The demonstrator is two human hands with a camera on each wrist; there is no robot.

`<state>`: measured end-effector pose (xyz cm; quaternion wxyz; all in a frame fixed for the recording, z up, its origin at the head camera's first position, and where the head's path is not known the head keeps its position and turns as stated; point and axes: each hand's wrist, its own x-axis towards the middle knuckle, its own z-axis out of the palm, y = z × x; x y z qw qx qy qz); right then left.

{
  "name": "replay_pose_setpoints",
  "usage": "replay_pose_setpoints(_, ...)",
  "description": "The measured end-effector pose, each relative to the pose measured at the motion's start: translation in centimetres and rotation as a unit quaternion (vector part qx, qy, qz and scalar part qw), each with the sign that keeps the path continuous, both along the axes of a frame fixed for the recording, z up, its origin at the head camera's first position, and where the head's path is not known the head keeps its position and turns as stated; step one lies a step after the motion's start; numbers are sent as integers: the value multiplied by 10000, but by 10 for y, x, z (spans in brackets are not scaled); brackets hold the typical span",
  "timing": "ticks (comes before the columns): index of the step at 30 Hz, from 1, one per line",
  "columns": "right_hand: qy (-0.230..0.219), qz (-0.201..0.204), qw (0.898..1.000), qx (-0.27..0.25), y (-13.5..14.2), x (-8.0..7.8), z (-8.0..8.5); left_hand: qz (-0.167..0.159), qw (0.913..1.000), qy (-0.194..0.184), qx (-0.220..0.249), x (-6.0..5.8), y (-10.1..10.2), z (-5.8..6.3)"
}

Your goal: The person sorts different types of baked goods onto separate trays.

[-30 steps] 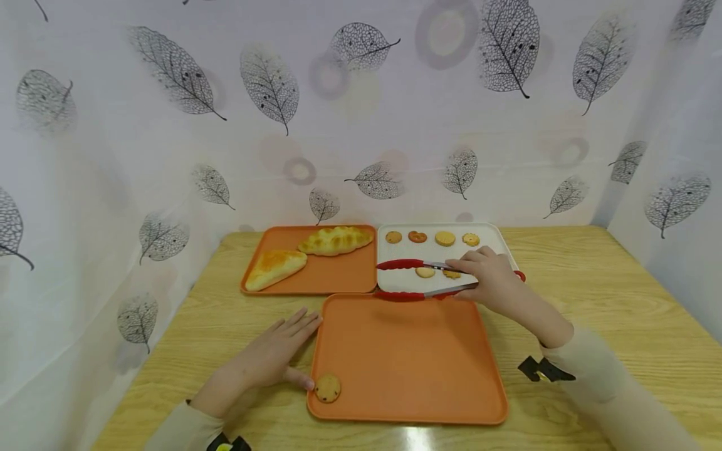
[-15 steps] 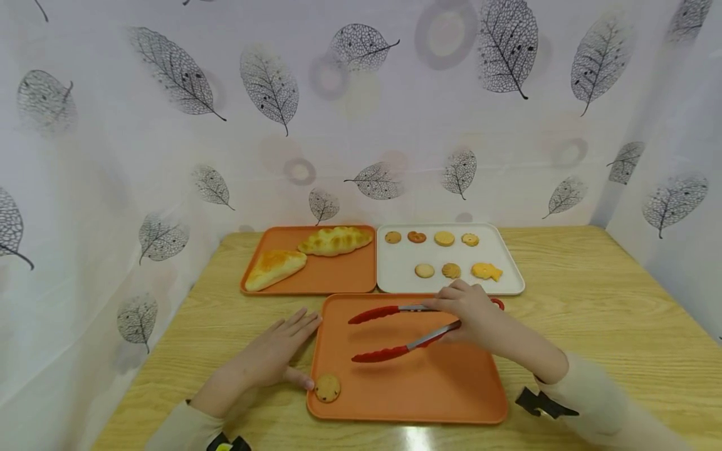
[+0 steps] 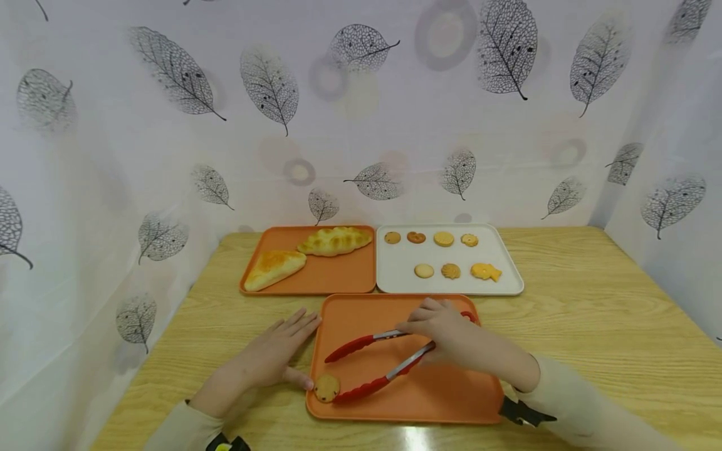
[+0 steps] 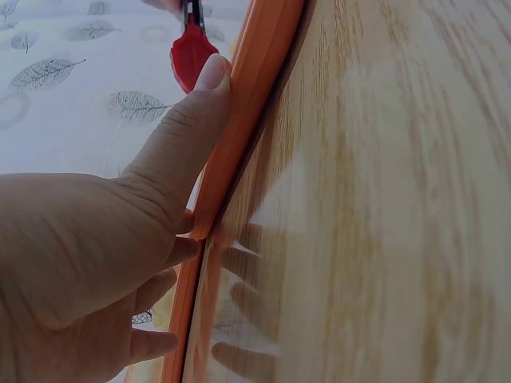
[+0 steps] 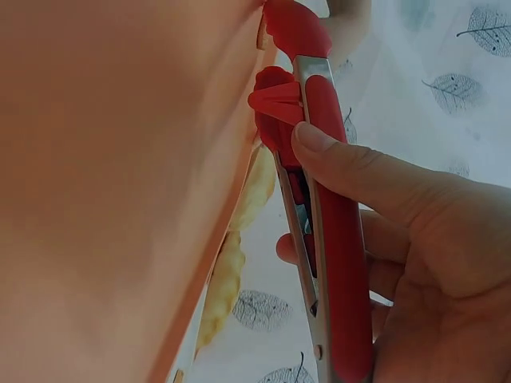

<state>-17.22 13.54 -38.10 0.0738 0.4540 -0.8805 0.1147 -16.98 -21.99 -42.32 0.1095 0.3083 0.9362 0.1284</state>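
My right hand (image 3: 451, 335) grips a pair of red-tipped metal tongs (image 5: 339, 239) over the front orange tray (image 3: 406, 407). The tongs' arms are spread, and the nearer red tip lies beside a round cookie (image 3: 327, 388) with dark bits in the tray's front left corner. The farther tip is above and behind that cookie; nothing shows between the tips. My left hand (image 3: 271, 357) rests at the tray's left edge with fingers straight, its thumb (image 4: 188, 128) touching the rim beside the cookie.
Behind, a white tray (image 3: 395, 285) carries several small cookies in two rows. Left of it, another orange tray (image 3: 338, 282) bears a triangular bread (image 3: 274, 269) and a braided bread (image 3: 335, 241). A leaf-patterned cloth (image 3: 361, 125) hangs behind the wooden table (image 3: 592, 294).
My right hand has brought the tongs from over the white tray toward the front left, down to the cookie on the front tray, with their arms spreading wider. My left hand stays in place.
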Motion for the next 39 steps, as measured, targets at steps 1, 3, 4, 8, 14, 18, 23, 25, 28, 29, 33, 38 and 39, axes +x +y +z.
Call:
replay_pose_setpoints(1, -11, -7, 10000, 43, -2, 0, 0, 2, 10000, -7, 8, 0, 0, 0)
replay_pose_setpoints(3, -73, -32, 9999, 140, -6, 0, 0, 0, 10000, -10, 2, 0, 0, 0)
replay_pose_setpoints(4, -72, -51, 9998, 202, -8, 0, 1, -1, 10000, -8, -1, 0, 0, 0)
replay_pose_setpoints(8, -189, -62, 9992, 348, -14, 0, 4, 3, 10000, -13, -20, 0, 0, 0)
replay_pose_setpoints(14, -390, -131, 9980, 488, -19, 1, 8, 33, 10000, -64, 7, -1, -1, 0)
replay_pose_setpoints(18, -441, -201, 9974, 526, -20, 0, 9, 11, 10000, -64, -19, -1, 0, 0)
replay_pose_setpoints(23, -434, -205, 9978, 469, -19, 0, 8, -11, 10000, -42, -19, -1, 0, 0)
replay_pose_setpoints(25, -378, -183, 9983, 408, -18, -1, 8, -12, 10000, -47, -18, -1, 0, 0)
replay_pose_setpoints(28, -224, -137, 9993, 269, -15, -3, 6, -12, 10000, -49, -11, -1, 0, 0)
replay_pose_setpoints(29, -163, -135, 9995, 215, -13, -3, 6, -10, 10000, -47, -13, -1, 0, 0)
replay_pose_setpoints(33, -39, -219, 9997, 50, -6, -7, 7, 3, 10000, -36, -9, 0, 0, 1)
replay_pose_setpoints(38, -49, -467, 9989, 4, 4, -12, 13, 21, 10000, -36, -14, -1, 0, 0)
replay_pose_setpoints(39, 0, -506, 9987, 13, 6, -13, 15, 25, 10000, -44, -8, -1, 0, 0)
